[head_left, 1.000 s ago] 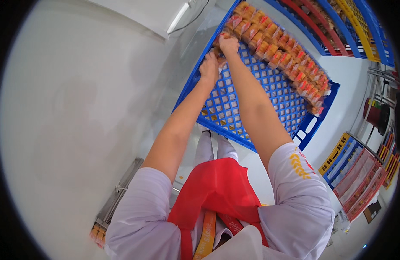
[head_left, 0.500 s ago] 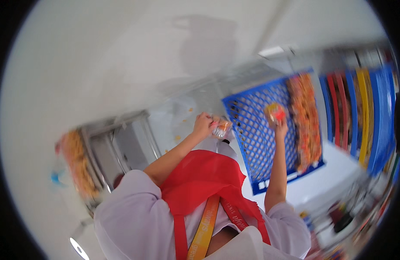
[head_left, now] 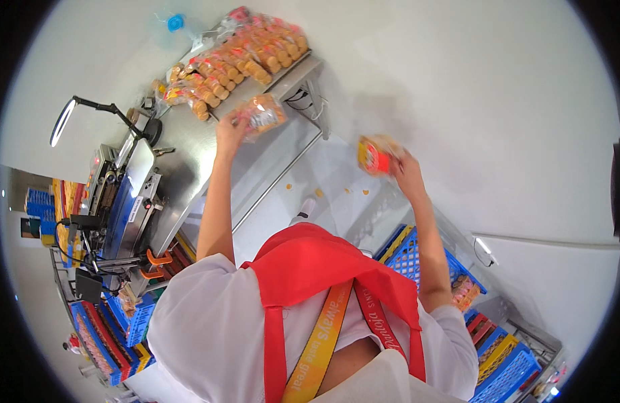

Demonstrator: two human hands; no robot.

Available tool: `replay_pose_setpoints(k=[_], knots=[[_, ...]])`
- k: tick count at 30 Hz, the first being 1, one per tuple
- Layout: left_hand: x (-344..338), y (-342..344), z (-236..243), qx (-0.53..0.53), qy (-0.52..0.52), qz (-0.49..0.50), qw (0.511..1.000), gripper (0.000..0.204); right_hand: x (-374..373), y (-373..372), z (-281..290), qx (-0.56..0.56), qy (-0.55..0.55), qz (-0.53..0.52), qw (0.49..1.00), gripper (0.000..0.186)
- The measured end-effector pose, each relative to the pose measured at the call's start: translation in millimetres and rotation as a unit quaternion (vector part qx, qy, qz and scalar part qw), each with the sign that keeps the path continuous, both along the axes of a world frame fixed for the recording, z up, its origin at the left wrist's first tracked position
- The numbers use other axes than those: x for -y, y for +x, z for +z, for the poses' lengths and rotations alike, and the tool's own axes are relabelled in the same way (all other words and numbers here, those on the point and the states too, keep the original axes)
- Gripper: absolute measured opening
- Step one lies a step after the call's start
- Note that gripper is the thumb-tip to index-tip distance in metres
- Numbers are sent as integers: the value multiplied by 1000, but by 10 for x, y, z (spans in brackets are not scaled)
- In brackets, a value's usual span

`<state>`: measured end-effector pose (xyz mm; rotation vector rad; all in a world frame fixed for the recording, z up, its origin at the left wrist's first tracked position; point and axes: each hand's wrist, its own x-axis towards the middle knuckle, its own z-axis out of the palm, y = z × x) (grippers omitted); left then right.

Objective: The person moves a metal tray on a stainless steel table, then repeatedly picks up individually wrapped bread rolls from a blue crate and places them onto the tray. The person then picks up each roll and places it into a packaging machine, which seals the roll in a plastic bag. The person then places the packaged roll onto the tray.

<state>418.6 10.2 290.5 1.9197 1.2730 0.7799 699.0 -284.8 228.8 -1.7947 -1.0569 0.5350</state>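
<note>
My left hand [head_left: 230, 131] is closed on one end of a clear packet of biscuits [head_left: 264, 115], held over the edge of a steel table [head_left: 192, 144]. Just beyond it, many similar packets of round, golden biscuits [head_left: 233, 64] lie in rows on the table's far end. My right hand [head_left: 409, 173] grips another biscuit packet [head_left: 375, 156], this one showing a yellow and red label. That packet is in the air over the floor, to the right of the table and apart from it.
A lit ring lamp [head_left: 63, 122] and a blue-and-metal machine [head_left: 134, 191] stand on the table at left. A blue crate [head_left: 405, 258] with packets is at my lower right, near stacked coloured crates [head_left: 503, 366]. Small yellowish bits [head_left: 320, 193] lie on the floor.
My view has swung left, from the blue crate toward the steel table with its rows of packets. Both hands keep their packets; the right one has moved away from over the crate.
</note>
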Motion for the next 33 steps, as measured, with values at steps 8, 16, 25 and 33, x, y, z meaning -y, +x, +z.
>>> replay_pose_setpoints(k=[8,16,25,33], knots=[[-1485,-1148,-313,-71,-29,91,993,35,-3503,-851,394,219,120,269,930,20],[-2194,-1024,-666,-57,-39,77,995,41,-5253,-1243,-7,393,-163,260,867,21],[-2166,-461,-1262,9,47,-10,999,48,-4715,-1850,-149,488,107,120,858,49],[-2140,-256,-1644,-39,212,-85,973,79,-4616,-1449,-130,421,-13,179,889,55]])
